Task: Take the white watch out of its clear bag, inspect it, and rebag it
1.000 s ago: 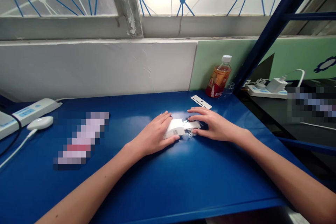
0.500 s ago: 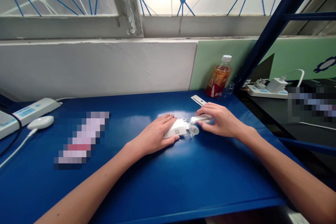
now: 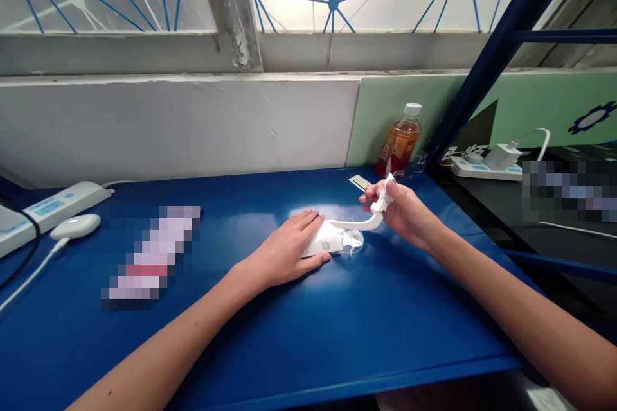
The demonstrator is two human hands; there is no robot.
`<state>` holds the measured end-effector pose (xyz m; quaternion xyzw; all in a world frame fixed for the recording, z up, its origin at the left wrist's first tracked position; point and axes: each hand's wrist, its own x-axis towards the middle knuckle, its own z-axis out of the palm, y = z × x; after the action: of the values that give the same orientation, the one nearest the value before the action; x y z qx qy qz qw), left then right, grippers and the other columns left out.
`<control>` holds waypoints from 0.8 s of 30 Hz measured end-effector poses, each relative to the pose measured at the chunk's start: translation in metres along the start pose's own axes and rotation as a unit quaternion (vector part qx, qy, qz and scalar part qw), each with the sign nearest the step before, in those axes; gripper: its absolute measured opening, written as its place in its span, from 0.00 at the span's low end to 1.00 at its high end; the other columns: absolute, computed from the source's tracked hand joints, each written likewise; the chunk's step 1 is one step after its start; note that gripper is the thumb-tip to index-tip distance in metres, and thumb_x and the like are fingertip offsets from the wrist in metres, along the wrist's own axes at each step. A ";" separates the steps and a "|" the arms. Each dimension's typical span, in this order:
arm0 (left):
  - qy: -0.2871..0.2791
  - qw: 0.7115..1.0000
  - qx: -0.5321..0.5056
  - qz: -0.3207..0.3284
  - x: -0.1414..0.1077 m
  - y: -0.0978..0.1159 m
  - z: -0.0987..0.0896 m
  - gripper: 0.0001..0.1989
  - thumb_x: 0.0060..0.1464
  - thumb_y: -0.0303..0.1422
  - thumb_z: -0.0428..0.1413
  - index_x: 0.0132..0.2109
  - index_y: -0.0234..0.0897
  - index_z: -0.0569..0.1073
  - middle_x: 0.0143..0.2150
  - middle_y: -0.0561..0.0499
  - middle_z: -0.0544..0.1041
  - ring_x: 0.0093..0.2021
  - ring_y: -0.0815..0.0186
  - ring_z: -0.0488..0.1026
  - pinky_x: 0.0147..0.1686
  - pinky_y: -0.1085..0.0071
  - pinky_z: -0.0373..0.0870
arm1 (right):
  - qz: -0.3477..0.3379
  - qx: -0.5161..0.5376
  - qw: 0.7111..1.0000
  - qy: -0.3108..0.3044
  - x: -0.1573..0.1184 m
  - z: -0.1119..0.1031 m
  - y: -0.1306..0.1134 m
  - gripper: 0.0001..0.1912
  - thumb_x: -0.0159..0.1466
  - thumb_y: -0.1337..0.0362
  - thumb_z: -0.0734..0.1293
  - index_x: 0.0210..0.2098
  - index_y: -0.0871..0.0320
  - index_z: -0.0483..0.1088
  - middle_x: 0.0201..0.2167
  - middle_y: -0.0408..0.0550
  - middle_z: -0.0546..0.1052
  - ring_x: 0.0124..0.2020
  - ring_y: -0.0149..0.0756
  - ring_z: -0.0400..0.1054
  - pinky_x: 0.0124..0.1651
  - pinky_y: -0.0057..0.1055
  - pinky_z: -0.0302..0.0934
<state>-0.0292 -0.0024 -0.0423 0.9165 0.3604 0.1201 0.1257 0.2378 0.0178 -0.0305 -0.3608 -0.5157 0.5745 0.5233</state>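
Lying flat, the left hand (image 3: 293, 245) covers the white box (image 3: 324, 239); the right (image 3: 402, 205) grip pinches a white piece (image 3: 382, 198).

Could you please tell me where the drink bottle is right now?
In the head view, the drink bottle stands right of centre at the back of the blue table, against the green panel.
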 end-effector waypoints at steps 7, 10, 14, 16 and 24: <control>0.016 1.000 -0.011 -0.018 -0.001 0.000 0.003 0.40 0.61 0.53 0.50 0.69 0.30 0.52 0.69 0.33 0.56 0.70 0.49 0.53 0.65 0.53 0.55 | 0.041 0.028 0.999 -0.014 -0.005 0.004 -0.003 0.16 0.66 0.47 0.61 0.38 0.52 0.68 0.41 0.49 0.80 0.52 0.45 0.73 0.54 0.45 0.68; 0.019 0.999 -0.020 -0.022 0.000 0.001 0.001 0.39 0.61 0.53 0.50 0.69 0.31 0.53 0.70 0.33 0.56 0.70 0.49 0.52 0.65 0.52 0.55 | 0.049 0.036 0.998 -0.011 -0.007 0.008 -0.008 0.15 0.67 0.48 0.61 0.42 0.51 0.69 0.44 0.48 0.80 0.53 0.43 0.73 0.53 0.43 0.69; 0.080 0.995 -0.050 0.012 0.002 0.009 -0.008 0.31 0.62 0.46 0.52 0.65 0.30 0.61 0.67 0.34 0.61 0.68 0.50 0.56 0.64 0.53 0.56 | 0.077 0.095 0.992 -0.020 -0.007 0.026 -0.021 0.14 0.68 0.51 0.61 0.44 0.51 0.71 0.44 0.46 0.81 0.53 0.40 0.73 0.55 0.41 0.68; 0.114 0.987 -0.101 0.048 0.002 0.017 -0.013 0.24 0.63 0.41 0.52 0.60 0.31 0.66 0.63 0.36 0.68 0.65 0.51 0.62 0.63 0.55 0.59 | 0.090 0.127 0.987 -0.049 -0.004 0.040 -0.028 0.14 0.68 0.53 0.62 0.44 0.53 0.73 0.42 0.46 0.82 0.51 0.40 0.74 0.57 0.41 0.67; 0.119 0.869 -0.476 -0.061 0.013 0.059 -0.018 0.16 0.62 0.44 0.53 0.42 0.34 0.75 0.40 0.46 0.80 0.41 0.58 0.77 0.44 0.64 0.73 | 0.018 0.156 0.982 -0.107 0.027 0.094 -0.031 0.16 0.66 0.51 0.66 0.45 0.56 0.74 0.44 0.50 0.81 0.53 0.40 0.73 0.64 0.42 0.59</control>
<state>0.0122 -0.0325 -0.0053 0.7009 0.3267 0.3771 0.5097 0.1501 0.0212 0.0225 -0.2206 -0.4662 0.6924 0.5045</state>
